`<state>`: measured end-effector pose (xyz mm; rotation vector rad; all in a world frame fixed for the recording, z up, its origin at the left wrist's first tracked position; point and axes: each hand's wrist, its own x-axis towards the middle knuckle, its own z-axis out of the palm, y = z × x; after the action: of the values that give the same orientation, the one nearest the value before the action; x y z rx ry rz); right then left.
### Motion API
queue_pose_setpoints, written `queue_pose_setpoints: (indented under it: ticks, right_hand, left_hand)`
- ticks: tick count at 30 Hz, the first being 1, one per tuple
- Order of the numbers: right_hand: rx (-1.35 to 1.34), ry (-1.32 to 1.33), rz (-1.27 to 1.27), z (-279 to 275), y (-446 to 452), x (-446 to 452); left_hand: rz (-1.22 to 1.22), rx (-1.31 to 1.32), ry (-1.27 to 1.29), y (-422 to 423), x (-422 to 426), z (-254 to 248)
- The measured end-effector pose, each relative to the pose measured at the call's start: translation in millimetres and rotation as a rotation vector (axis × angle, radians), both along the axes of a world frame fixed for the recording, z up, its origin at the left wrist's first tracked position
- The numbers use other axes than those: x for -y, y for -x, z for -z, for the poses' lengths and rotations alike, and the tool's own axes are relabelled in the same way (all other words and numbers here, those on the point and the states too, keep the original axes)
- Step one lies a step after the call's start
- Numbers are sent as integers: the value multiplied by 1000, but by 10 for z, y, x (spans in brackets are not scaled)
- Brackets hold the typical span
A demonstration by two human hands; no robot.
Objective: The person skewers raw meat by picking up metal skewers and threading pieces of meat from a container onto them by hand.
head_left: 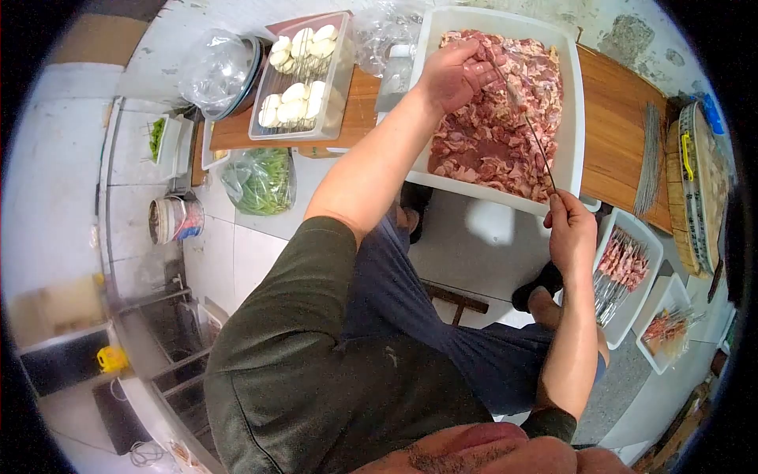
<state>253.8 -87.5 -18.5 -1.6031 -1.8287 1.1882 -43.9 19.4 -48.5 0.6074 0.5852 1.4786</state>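
A thin metal skewer (539, 146) slants over a large white tub (578, 118) of raw cut meat (493, 134). My right hand (572, 229) pinches its near end, at the tub's front right corner. Over the tub's left part, my left hand (458, 75) curls its fingers at the skewer's far end. A piece of meat appears to be in those fingers, partly hidden by them. Small bits of meat seem to sit midway along the skewer, though they blend with the meat behind.
Bare skewers (650, 158) lie on the wooden board (612, 103) at right. Below it, a white tray (641, 276) holds meat skewers, beside a smaller tray (667, 324). At left stand a clear box (341, 99) of skewered white pieces and a bag of greens (259, 182).
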Motion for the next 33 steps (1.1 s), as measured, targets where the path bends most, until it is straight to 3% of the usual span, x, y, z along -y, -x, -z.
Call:
queue_pose_setpoints:
  ticks: [7, 13, 16, 19, 25, 33]
  right_hand:
    - [-12, -2, 3, -4, 6, 8]
    - [10, -29, 0, -52, 17, 11]
    - [9, -17, 26, -59, 16, 13]
    - [12, -20, 24, -40, 7, 7]
    - [35, -66, -1, 21, 5, 15]
    - [27, -26, -8, 8, 30, 12]
  left_hand:
    - [-4, -129, 67, -59, 84, -114]
    - [87, -77, -117, -43, 29, -61]
    - [-77, -102, 1, -127, 65, -126]
    - [117, -80, -132, -22, -11, -57]
    - [151, -31, -101, -18, 26, -46]
    - [29, -124, -25, -135, 162, -248]
